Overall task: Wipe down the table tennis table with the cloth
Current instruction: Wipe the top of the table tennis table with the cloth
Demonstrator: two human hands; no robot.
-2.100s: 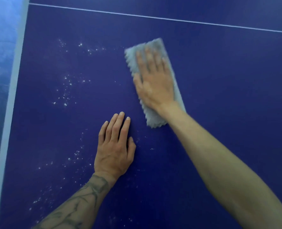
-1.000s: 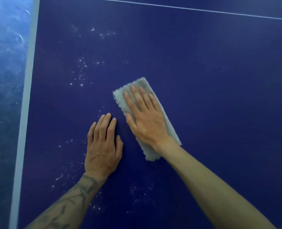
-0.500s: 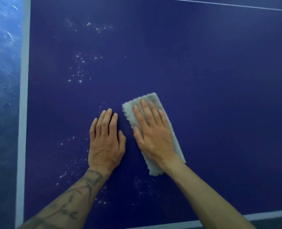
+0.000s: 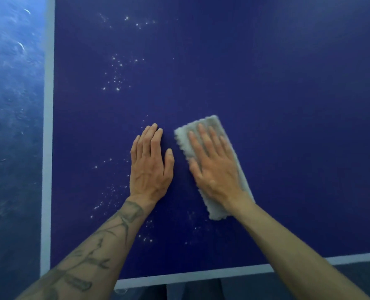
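The dark blue table tennis table [image 4: 288, 105] fills the view. A folded grey cloth [image 4: 210, 123] with a scalloped edge lies on it near the front edge. My right hand [image 4: 214, 169] presses flat on the cloth, fingers spread, covering most of it. To the cloth's left, a small gap away, my left hand [image 4: 149, 167] rests flat on the bare table and holds nothing. White specks [image 4: 117, 76] dot the surface ahead of, left of and behind my left hand.
A white border line runs along the table's left edge [image 4: 47, 148] and its near edge [image 4: 201, 276]. Beyond the left edge is a blue floor [image 4: 13, 105]. More specks [image 4: 146, 238] lie between my forearms near the front edge.
My right hand has drawn the cloth back toward me from the far part of the table to beside my left hand. The near table edge has come into view.
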